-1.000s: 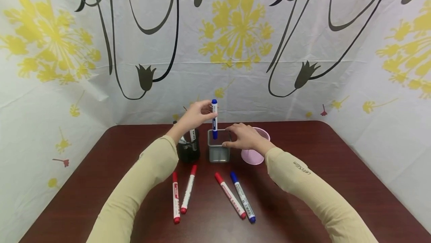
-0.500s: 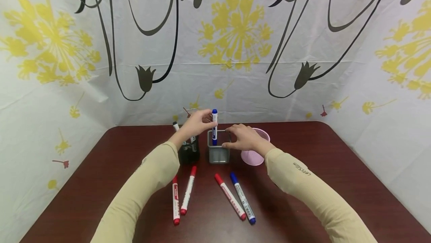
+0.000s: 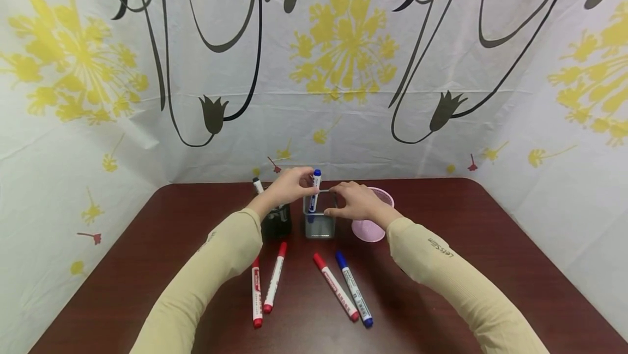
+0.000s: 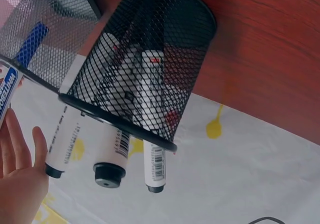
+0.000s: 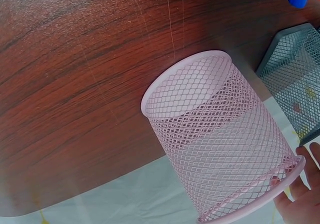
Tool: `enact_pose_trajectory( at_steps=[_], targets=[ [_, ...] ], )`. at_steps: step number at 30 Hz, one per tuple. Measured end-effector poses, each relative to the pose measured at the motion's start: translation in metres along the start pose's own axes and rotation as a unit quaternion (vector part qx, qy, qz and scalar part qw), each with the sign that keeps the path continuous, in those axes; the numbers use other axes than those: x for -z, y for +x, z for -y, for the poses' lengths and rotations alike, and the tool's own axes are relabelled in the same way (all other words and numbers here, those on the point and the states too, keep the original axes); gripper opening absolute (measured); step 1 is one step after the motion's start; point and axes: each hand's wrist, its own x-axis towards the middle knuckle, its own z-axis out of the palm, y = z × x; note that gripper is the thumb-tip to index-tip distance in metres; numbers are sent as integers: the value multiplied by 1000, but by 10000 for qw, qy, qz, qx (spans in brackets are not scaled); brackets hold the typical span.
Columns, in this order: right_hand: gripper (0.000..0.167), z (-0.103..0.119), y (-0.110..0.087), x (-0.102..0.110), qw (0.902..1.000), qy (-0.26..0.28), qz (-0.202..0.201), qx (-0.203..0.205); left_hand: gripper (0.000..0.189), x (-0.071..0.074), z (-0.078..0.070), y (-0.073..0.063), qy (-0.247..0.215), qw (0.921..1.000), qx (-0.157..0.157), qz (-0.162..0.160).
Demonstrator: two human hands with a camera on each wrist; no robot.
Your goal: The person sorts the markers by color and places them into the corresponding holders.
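My left hand pinches a blue-capped whiteboard marker between thumb and fingers. The marker stands slightly tilted, its lower blue end inside a square grey mesh pen holder. In the left wrist view that blue end shows through the mesh. At the holder's right side, my right hand grips the rim, thumb toward the front and fingers toward the back. Part of this hand appears in the right wrist view, beyond the pink mesh cup.
Left of the grey holder stands a black mesh cup with several black-capped markers. Two red markers lie in front on the left. Another red marker and a blue one lie right of centre on the brown table.
My left hand has lowered the blue marker into the grey pen holder, and its top now leans slightly right. My right hand has stayed at the holder's rim.
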Motion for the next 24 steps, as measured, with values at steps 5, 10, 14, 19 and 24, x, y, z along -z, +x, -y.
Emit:
enact_pose_trajectory(
  at_steps=[5,10,14,19,24],
  targets=[
    [65,0,0,0,10000,52,22,-40,20,-5,0,-1,-75,9999,-143,53],
    [65,0,-1,0,9999,101,68,-67,21,-10,1,-3,-218,9994,-244,105],
    [65,0,0,-1,9999,92,72,-50,20,-13,2,-4,-166,9996,-208,112],
    [64,-1,0,-1,10000,94,25,-23,19,-15,4,-5,-110,9998,-53,151],
    [65,-1,0,-1,10000,76,41,-38,21,-16,6,-6,-124,9998,0,168]
  ],
)
